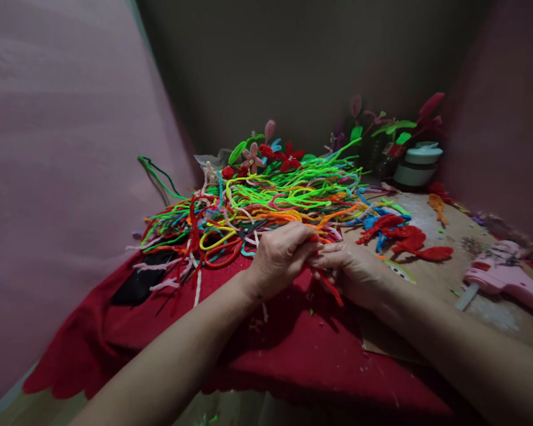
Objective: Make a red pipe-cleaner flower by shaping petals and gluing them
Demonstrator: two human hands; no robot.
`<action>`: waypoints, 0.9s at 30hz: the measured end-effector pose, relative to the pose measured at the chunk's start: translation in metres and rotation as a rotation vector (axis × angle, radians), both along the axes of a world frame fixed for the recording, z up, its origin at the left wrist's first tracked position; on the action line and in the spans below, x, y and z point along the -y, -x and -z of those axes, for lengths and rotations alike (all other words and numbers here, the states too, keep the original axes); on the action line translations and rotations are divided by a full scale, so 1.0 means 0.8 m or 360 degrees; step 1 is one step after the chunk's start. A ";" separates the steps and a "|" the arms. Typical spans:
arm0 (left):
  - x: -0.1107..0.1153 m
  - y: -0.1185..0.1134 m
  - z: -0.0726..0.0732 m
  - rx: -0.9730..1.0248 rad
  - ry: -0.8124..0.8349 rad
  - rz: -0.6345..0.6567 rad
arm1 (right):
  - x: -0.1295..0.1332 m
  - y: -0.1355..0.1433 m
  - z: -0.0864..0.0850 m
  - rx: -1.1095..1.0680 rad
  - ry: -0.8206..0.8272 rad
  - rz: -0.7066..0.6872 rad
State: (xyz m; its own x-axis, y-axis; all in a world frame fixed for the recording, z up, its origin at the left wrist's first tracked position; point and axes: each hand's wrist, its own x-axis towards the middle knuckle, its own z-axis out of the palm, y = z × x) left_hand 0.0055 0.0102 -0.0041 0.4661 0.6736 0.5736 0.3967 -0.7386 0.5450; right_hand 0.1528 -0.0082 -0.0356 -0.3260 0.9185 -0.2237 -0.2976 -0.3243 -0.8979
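Red fuzzy stem (331, 288) is pinched in fingers (333, 258) of left hand (279, 257), right hand (359, 275) near worktop (302, 355) front edge; room behind is limited by stem pile (288, 198).

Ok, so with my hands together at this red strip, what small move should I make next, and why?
Perhaps turn the red strip slightly with your right hand while your left hand steadies it: your hands meet closely around it, and one end juts free below them.
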 end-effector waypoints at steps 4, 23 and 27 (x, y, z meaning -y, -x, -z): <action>0.000 -0.001 0.002 0.0133 0.0285 -0.0105 | 0.004 0.000 -0.001 0.0261 -0.0229 0.0006; -0.013 0.009 -0.001 -0.0197 0.0575 -0.0068 | 0.001 0.001 -0.005 0.0166 -0.0233 0.0287; -0.003 0.005 0.009 -0.0353 -0.0100 -0.0274 | -0.001 0.004 -0.006 0.0088 -0.0105 0.0435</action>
State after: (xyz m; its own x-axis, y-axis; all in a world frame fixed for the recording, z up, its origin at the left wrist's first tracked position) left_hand 0.0019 0.0126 -0.0116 0.4667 0.7201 0.5134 0.6235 -0.6796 0.3864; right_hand 0.1494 -0.0077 -0.0312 -0.0533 0.9838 -0.1714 -0.3157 -0.1795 -0.9317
